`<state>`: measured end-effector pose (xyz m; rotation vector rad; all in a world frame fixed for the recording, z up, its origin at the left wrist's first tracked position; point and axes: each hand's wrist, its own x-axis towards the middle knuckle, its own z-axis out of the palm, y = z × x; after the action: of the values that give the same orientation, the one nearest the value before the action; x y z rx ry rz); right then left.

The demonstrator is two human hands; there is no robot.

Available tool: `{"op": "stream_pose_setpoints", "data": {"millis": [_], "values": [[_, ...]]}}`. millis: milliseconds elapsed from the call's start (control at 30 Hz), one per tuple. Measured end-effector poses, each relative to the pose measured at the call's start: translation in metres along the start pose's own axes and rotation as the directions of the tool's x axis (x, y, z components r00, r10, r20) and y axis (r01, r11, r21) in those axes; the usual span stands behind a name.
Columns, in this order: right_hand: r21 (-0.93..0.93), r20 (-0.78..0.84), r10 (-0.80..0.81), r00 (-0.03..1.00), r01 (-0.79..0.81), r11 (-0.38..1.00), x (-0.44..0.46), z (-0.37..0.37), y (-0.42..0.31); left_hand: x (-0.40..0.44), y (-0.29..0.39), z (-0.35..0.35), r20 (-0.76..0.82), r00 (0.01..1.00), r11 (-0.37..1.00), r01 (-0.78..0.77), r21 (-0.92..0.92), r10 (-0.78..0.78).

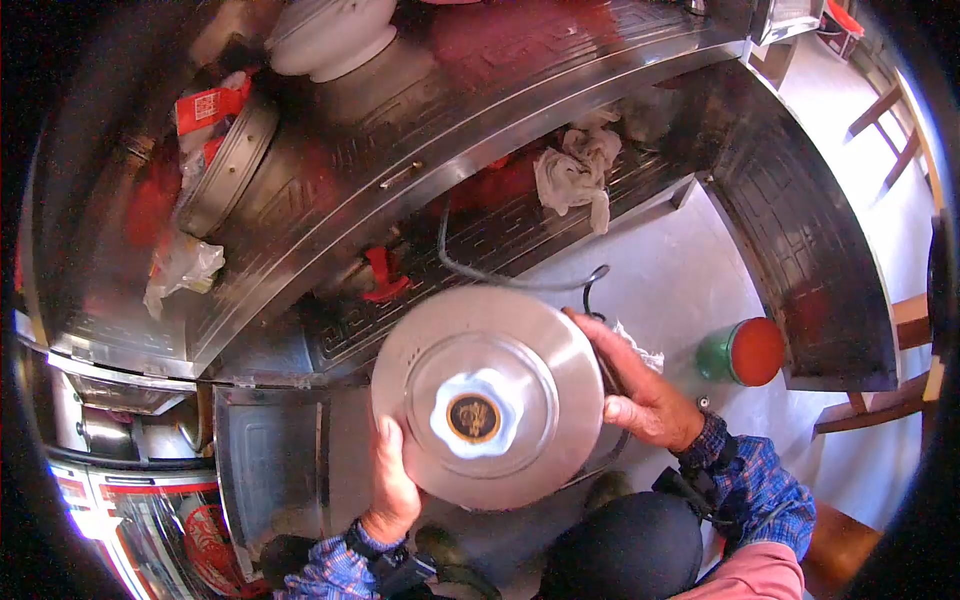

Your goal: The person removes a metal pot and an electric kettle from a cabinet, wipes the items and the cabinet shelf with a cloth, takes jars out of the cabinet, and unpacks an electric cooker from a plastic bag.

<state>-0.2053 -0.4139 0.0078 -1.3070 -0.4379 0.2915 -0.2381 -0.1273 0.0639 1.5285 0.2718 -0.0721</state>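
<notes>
A round, brushed steel pot lid (480,325) with a pale scalloped knob (472,415) faces me at the centre of the head view. The knob carries a dark gold-rimmed badge. My left hand (394,480) is closed on its lower left edge, thumb up along the rim. At the right edge my right hand (650,400) grips too, its fingers partly hidden behind the rim. Whether a pot sits beneath the lid is hidden. Just beyond it lie a red object (384,277) and a grey hose (500,278).
An open metal cabinet compartment (800,250) lies ahead, holding a crumpled white plastic bag (578,172). A green container with a red top (752,352) stands to the right. A white bowl (335,40) and a metal pan (232,165) rest on the upper surface. Wooden furniture (880,405) stands far right.
</notes>
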Motion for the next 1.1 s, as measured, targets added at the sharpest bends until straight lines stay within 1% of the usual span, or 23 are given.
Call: {"op": "stream_pose_setpoints", "data": {"millis": [33,100,167,200,233,300,333,367,433,500,567,600,633,700,733,800,833,867,900,967,1000,1033,1100], "values": [[-0.001,-0.001,0.006,1.0,-0.006,1.0,-0.001,0.0,0.002,-0.008,-0.011,-0.006,-0.003,1.0,1.0,0.016,-0.027,-0.016],[-0.021,0.079,0.021,0.997,-0.019,1.0,-0.002,0.001,0.004,-0.02,-0.03,-0.016,-0.017,0.999,0.999,0.036,-0.03,-0.036],[-0.032,0.113,0.016,0.994,-0.013,0.999,-0.002,0.004,0.012,-0.029,-0.039,-0.022,0.001,0.984,0.96,0.175,-0.217,-0.179],[0.017,0.134,0.05,0.99,-0.053,0.998,-0.003,0.006,0.018,-0.033,-0.048,-0.028,-0.016,0.979,0.957,0.197,-0.213,-0.205],[0.063,0.156,0.084,0.984,-0.095,0.993,-0.005,0.009,0.025,-0.037,-0.052,-0.03,-0.019,0.978,0.956,0.199,-0.213,-0.208],[0.052,0.173,0.107,0.979,-0.118,0.992,-0.009,0.01,0.044,-0.044,-0.056,-0.031,0.008,0.971,0.948,0.233,-0.215,-0.237],[0.077,0.184,0.127,0.975,-0.143,0.987,-0.01,0.011,0.049,-0.047,-0.064,-0.036,-0.036,0.972,0.954,0.22,-0.202,-0.231],[0.101,0.196,0.148,0.969,-0.17,0.98,-0.011,0.013,0.054,-0.049,-0.073,-0.041,-0.041,0.971,0.953,0.224,-0.203,-0.237],[0.117,0.197,0.164,0.967,-0.189,0.975,-0.015,0.016,0.063,-0.05,-0.093,-0.052,-0.02,0.988,0.966,0.146,-0.215,-0.153],[0.132,0.192,0.176,0.965,-0.203,0.97,-0.019,0.016,0.07,-0.049,-0.103,-0.056,-0.039,0.983,0.96,0.168,-0.222,-0.181],[0.031,0.166,0.172,0.971,-0.179,0.983,-0.023,0.014,0.074,-0.049,-0.108,-0.049,-0.082,0.991,0.994,0.1,-0.038,-0.103],[0.031,0.167,0.173,0.971,-0.181,0.983,-0.025,0.013,0.076,-0.049,-0.097,-0.041,-0.015,0.988,0.977,0.15,-0.149,-0.154],[0.053,0.14,0.18,0.974,-0.189,0.981,-0.028,0.012,0.077,-0.046,-0.102,-0.043,-0.016,0.988,0.977,0.151,-0.151,-0.155],[0.079,0.113,0.193,0.975,-0.202,0.976,-0.032,0.008,0.078,-0.037,-0.116,-0.045,0.041,0.969,0.96,0.246,-0.134,-0.242],[0.116,0.08,0.202,0.976,-0.21,0.971,-0.036,0.006,0.078,-0.034,-0.121,-0.044,0.022,0.978,0.973,0.208,-0.1,-0.207],[0.164,0.044,0.236,0.971,-0.24,0.957,-0.043,0.007,0.078,-0.027,-0.138,-0.047,0.008,0.974,0.969,0.228,-0.094,-0.228],[0.155,0.006,0.218,0.976,-0.216,0.964,-0.046,0.007,0.079,-0.03,-0.146,-0.048,-0.006,0.969,0.965,0.246,-0.087,-0.248],[0.142,-0.032,0.198,0.98,-0.192,0.971,-0.05,0.005,0.08,-0.026,-0.128,-0.036,0.02,0.967,0.966,0.253,-0.051,-0.253],[0.153,-0.037,0.225,0.974,-0.217,0.964,-0.053,0.004,0.081,-0.025,-0.123,-0.031,0.02,0.959,0.958,0.282,-0.052,-0.281],[0.133,-0.072,0.164,0.984,-0.154,0.979,-0.054,0.002,0.086,-0.019,-0.116,-0.026,0.003,0.941,0.941,0.338,-0.03,-0.338],[0.146,-0.084,0.14,0.986,-0.127,0.981,-0.053,0.001,0.086,-0.014,-0.112,-0.022,0.051,0.954,0.955,0.295,-0.003,-0.295],[0.145,-0.087,0.144,0.986,-0.13,0.981,-0.052,0.0,0.086,-0.008,-0.106,-0.017,0.054,0.953,0.955,0.298,-0.003,-0.298],[0.173,-0.137,0.114,0.984,-0.09,0.981,-0.05,-0.002,0.086,0.002,-0.097,-0.009,0.129,0.983,0.964,0.096,0.246,-0.131]]}}
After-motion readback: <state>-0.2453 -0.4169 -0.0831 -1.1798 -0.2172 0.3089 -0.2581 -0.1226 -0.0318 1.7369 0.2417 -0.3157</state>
